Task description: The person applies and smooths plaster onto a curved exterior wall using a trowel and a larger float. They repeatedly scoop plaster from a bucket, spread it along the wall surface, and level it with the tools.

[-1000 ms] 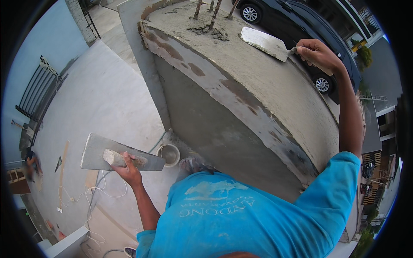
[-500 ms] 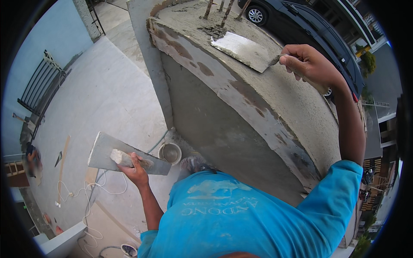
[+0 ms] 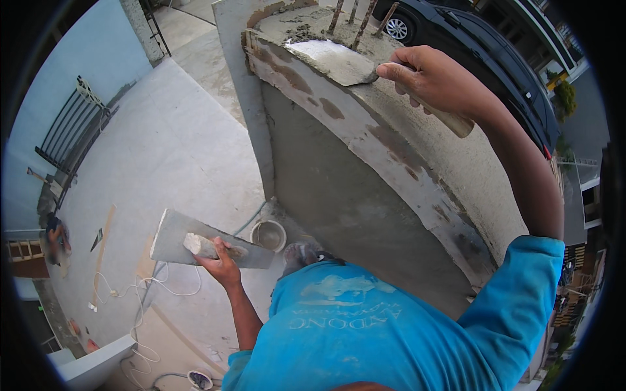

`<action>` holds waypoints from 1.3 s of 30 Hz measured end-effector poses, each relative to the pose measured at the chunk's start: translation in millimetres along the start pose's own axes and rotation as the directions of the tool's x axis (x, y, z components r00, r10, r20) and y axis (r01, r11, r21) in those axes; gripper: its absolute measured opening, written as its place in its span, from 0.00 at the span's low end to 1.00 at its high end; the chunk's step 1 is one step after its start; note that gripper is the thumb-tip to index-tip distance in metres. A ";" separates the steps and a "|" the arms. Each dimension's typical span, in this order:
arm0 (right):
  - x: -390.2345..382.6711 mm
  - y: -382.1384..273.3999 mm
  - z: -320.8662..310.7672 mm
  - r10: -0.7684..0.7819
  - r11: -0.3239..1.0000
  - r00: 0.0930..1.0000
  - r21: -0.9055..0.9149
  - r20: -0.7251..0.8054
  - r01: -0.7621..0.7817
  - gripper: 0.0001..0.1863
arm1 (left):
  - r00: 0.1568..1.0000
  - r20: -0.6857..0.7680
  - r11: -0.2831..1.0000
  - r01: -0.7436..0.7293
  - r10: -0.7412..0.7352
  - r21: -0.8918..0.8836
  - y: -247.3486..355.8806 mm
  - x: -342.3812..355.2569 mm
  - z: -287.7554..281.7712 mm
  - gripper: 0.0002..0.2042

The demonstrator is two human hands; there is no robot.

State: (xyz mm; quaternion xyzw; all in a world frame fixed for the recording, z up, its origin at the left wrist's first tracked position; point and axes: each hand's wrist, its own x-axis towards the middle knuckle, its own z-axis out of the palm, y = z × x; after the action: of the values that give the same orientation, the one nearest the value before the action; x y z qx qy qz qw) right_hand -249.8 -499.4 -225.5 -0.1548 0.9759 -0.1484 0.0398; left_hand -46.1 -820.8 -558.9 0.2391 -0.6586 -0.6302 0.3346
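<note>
My right hand [image 3: 430, 78] grips the handle of a steel trowel [image 3: 329, 60], whose blade lies on the wet cement top of a curved concrete ledge [image 3: 476, 182], beside a clump of mortar and several rusty rebars [image 3: 362, 26]. My left hand [image 3: 222, 264] holds a grey float [image 3: 169, 231] by its pale, crusted handle, lower and to the left, above the pale floor. A round bucket [image 3: 268, 236] stands beyond the float at the foot of the ledge's wall.
A dark car [image 3: 489, 58] is behind the ledge. At the left are a metal grille [image 3: 68, 130], white cables [image 3: 137, 293], wooden strips [image 3: 104, 254] and another person [image 3: 57, 241], low near the wall. A concrete wall end [image 3: 238, 39] rises at the ledge's left.
My right hand and trowel have moved left along the ledge top, toward the mortar clump and near edge. My left hand and float have shifted slightly right and down in the view.
</note>
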 end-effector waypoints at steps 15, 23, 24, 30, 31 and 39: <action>85.6 10.6 -34.9 0.025 0.447 0.941 0.838 0.339 -0.313 0.17 | 0.998 -0.067 1.000 0.018 -0.018 -0.009 0.6 -1.4 -10.8 0.31; 27.9 12.8 -46.3 0.059 0.692 0.997 0.722 -0.047 -0.007 0.20 | 0.998 0.019 0.993 -0.064 0.066 -0.097 17.1 20.6 -4.0 0.25; 12.1 15.9 -51.0 0.013 0.707 0.999 0.707 -0.031 0.013 0.18 | 0.996 0.006 0.992 -0.088 0.089 -0.095 16.2 22.1 -4.3 0.24; -42.7 21.5 -53.5 0.175 0.632 0.969 0.735 0.173 -0.245 0.15 | 0.993 -0.080 0.995 -0.089 0.085 -0.045 7.2 22.0 -6.6 0.21; -44.6 18.7 -52.3 0.141 0.598 0.971 0.765 0.191 -0.237 0.15 | 0.995 -0.081 0.997 -0.056 0.052 -0.047 6.5 21.8 -6.9 0.23; -35.9 -10.9 -35.8 0.218 0.522 0.950 0.796 0.221 -0.305 0.18 | 0.998 -0.056 0.999 0.025 -0.027 -0.043 -1.1 12.3 -11.2 0.31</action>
State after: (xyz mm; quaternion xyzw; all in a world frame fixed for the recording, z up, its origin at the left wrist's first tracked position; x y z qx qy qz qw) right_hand -217.0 -488.2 -187.1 0.0233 0.8026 -0.5699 0.1747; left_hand -46.0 -837.5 -558.4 0.2581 -0.6324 -0.6412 0.3497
